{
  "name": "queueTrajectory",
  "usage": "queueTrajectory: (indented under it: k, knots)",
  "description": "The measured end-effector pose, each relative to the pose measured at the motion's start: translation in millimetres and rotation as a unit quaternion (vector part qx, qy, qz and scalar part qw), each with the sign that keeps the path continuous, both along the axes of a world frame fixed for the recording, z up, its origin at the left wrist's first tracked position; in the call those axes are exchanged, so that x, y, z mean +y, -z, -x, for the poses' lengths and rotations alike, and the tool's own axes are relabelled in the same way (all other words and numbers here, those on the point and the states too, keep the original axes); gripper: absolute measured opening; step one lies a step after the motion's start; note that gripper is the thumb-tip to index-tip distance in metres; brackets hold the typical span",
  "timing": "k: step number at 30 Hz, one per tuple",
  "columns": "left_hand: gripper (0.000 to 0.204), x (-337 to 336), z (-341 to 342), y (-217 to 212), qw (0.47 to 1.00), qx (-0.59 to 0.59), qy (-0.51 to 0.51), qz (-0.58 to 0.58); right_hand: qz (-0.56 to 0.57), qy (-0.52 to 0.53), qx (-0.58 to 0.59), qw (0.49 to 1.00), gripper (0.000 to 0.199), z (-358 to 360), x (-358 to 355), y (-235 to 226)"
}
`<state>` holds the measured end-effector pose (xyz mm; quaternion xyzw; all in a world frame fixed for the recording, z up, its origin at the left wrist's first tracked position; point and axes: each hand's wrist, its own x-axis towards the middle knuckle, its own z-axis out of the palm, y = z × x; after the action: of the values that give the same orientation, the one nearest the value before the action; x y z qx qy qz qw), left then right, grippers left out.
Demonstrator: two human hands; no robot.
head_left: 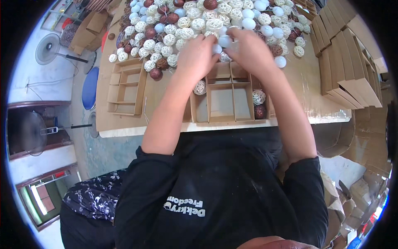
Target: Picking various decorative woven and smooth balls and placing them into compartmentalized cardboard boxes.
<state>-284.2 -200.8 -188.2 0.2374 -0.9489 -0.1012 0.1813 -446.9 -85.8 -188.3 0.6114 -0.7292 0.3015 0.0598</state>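
A big heap of balls on strings lies at the table's far side: cream woven balls (214,25), smooth white balls (248,23) and brown-red glittery balls (156,74). My left hand (195,56) is in the near edge of the heap, thumb and forefinger closed round a smooth white ball (217,49). Close by, my right hand (251,50) has its fingers curled among the balls; what is between them is partly hidden. Below my hands stands a divided cardboard box (222,121). In its side compartments are woven balls (200,87) and a brown-red ball (260,111).
Another divided cardboard box (138,99) stands on the table (157,97) to the left. Stacked cardboard boxes (346,70) line the right edge. Beyond the table's left side are a blue round stool (90,88) and a standing fan (47,49).
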Motion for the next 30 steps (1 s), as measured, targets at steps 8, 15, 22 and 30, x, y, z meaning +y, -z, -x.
queueTrajectory:
  k: [8, 15, 22, 30]
  knots:
    - [0.034, 6, -47, -41, 0.953, 0.102, 0.002, -0.287, 0.119, -0.008, -0.174, 0.977, 0.049, 18, 10, -3]
    - [0.036, 39, -120, -34, 0.941, 0.135, 0.101, -0.293, 0.195, 0.022, -0.211, 0.958, 0.037, 11, 97, -7]
    - [0.036, 72, -116, 5, 0.971, 0.016, 0.003, -0.239, -0.076, -0.018, -0.2, 0.977, 0.034, -6, 140, 6]
    - [0.026, 67, -113, -6, 0.972, -0.045, 0.052, -0.223, -0.059, -0.05, -0.156, 0.985, 0.028, 4, 133, 15]
